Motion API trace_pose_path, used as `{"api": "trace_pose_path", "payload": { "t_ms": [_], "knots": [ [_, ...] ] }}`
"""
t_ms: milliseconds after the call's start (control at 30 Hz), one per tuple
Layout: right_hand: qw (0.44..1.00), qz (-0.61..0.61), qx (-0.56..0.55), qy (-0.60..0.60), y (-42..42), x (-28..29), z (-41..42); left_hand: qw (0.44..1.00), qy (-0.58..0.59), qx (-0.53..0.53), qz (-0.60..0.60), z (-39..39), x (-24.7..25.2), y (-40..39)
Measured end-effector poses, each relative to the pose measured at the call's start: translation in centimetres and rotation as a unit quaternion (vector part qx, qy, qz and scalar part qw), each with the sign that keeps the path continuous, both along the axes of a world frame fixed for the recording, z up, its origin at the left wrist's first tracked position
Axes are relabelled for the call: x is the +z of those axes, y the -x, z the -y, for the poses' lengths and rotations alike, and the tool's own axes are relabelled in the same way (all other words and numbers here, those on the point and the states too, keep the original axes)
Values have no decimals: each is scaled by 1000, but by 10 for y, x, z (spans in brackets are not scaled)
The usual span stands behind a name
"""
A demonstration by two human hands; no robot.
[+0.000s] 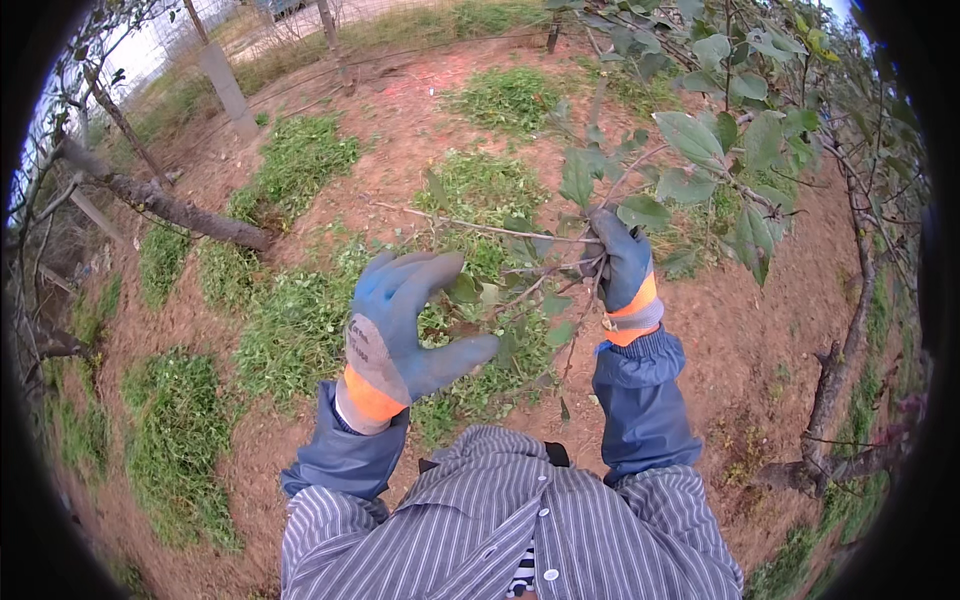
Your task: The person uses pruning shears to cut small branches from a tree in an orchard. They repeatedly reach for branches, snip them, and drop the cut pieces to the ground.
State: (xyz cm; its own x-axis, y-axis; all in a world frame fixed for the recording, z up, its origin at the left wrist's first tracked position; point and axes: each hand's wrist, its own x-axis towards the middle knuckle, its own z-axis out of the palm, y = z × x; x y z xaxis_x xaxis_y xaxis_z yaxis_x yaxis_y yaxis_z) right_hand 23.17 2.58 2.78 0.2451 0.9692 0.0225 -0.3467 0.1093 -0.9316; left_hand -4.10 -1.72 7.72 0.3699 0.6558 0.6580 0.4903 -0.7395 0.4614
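Note:
My left hand (397,330), in a blue-coated work glove with an orange cuff band, is spread with thumb and fingers apart near some leafy twigs. Nothing shows in its grasp. My right hand (622,262), gloved the same way, is closed around several thin twigs. One long bare twig (487,225) runs leftward from its fingers, above my left hand. Others fan down and left with a few green leaves (559,330). A leafy tree branch (697,161) with broad green leaves reaches in just above my right hand; whether it joins the held twigs I cannot tell.
Heaps of cut green weeds (176,442) lie on reddish soil. A thick bare limb (172,210) slants in at the left. At the right stands a rough branch (844,375). A concrete post (226,90) and wire fencing are at the back, with dense foliage upper right.

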Motion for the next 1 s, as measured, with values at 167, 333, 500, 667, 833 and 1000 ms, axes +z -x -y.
{"api": "trace_pose_path", "payload": {
  "t_ms": [167,333,500,667,833,1000],
  "knots": [
    [999,1,-41,8,4,-2,-4,986,-65,46,-148,-14,-30,-28],
    [999,24,-35,8,1,-9,-3,969,-130,37,-205,-20,-40,-58],
    [1000,8,-26,10,6,0,1,969,-147,76,-182,-29,-46,-96],
    [1000,7,-21,11,3,-1,1,981,-185,13,66,-18,-23,-63],
    [999,-31,14,-31,5,0,4,918,69,115,374,-13,-54,30],
    [994,-76,53,-54,1,-8,5,958,2,273,-85,-27,-78,84]
  ]
}}
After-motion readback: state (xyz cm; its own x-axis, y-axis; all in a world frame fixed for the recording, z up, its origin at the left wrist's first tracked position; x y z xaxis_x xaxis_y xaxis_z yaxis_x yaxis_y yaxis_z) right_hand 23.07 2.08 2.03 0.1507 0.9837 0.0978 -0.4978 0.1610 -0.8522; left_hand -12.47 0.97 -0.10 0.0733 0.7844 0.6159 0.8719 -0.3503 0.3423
